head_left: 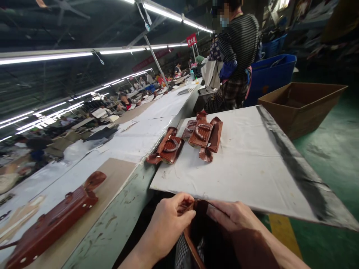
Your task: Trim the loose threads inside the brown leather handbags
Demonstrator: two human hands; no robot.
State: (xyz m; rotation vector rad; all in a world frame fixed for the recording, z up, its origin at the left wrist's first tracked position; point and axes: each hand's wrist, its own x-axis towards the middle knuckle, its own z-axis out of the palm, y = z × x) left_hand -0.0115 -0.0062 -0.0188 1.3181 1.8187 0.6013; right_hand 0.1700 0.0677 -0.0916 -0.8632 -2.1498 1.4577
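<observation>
Brown piece [192, 247] in hands [167, 223] beside tabletop edge [280, 211]

Head-worn view, tilted, facing forward, downward

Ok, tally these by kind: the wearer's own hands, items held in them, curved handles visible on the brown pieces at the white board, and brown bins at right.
Own hands: 2 (left hand, right hand)
Held: 1 (brown item)
Curved handles: 3
Brown bin: 1
Total: 7
</observation>
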